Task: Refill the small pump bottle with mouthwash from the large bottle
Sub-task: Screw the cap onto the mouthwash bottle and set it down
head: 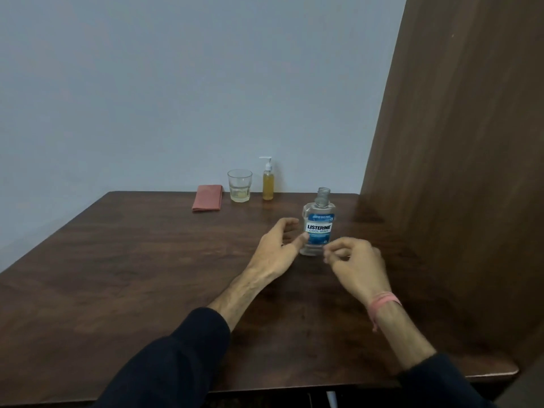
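I count two bottles on the dark wooden table (132, 260). The large mouthwash bottle (318, 228) stands upright toward the right side, clear with a blue label, and its neck is uncapped; I see no cap anywhere in the view. The small pump bottle (268, 184) stands upright at the far edge against the pale wall (176, 83), filled nearly to the shoulder with yellow liquid, its white pump head fitted on top. It sits well apart from the large bottle, behind and to the left of it. Just beside the pump bottle, on its left, I see one drinking glass (239, 185) with a shallow layer of pale liquid at the bottom, and left of that one folded pink cloth (207, 198) lying flat. Two hands are in view, both over the table near the large bottle. My left hand (278, 248) is spread, fingers loosely curved, the thumb tip touching or just against the bottle's left side at label height; it is not wrapped around the bottle. My right hand (356, 260) is in front of the bottle's lower right corner with fingers curled inward; it is blurred, and I cannot tell whether it pinches anything. One pink thread band (382, 301) circles the right wrist. A brown wooden panel (456, 172) rises along the table's right side.
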